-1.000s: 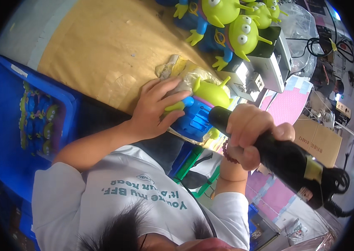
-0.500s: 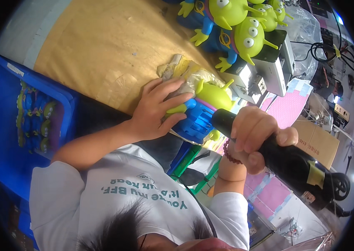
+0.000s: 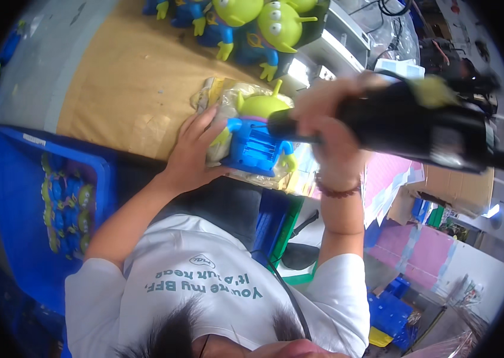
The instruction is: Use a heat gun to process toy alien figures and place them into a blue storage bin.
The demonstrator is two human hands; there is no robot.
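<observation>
A toy alien figure, green-headed with a blue body, lies with its slotted back facing up on a plastic-wrapped pad. Beside its arm and lower edge, my left hand curls thumb and fingers around it, bracing it. My right hand, blurred by motion, is wrapped round a thick black corded power tool. The tool's dark cylindrical nose reaches over the figure's upper back near one shoulder; whether it touches cannot be made out, and its tip's details are hidden.
Several more alien figures crowd the far side of the brown-covered table, beside a white and black device. At the left a blue bin holds smaller figures. A cardboard box is at the right.
The view has shifted, moving the table and figures left in the picture. The tool has swung to a flatter angle, its nose shifting toward the figure's shoulder. My left hand stays against the figure.
</observation>
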